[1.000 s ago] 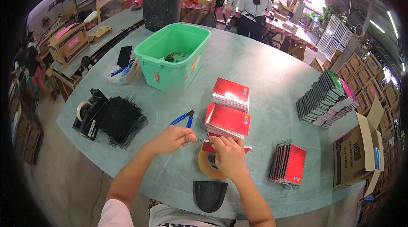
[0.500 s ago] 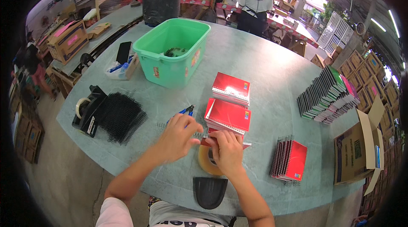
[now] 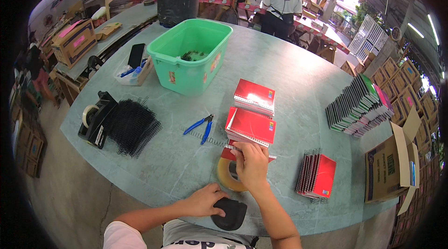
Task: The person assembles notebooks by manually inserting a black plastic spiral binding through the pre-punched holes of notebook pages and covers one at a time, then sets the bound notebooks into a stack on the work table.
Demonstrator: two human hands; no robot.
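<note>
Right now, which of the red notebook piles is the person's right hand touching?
The nearest red notebook, lying by the tape roll under the right hand. The two flat stacks behind it and the upright row to the right are untouched.

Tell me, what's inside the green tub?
Inside the green tub a small dark tangle lies on the bottom, maybe wire bits; too small to tell. The near wall hides the rest of the floor.

Daylight floods in from the open upper right, blown out to white there; a ceiling strip light glares beside it. The worktop is evenly lit, with soft, short shadows under the green tub. Strong fisheye bending and black vignette at the rim; edges smear, centre sharp.
</note>
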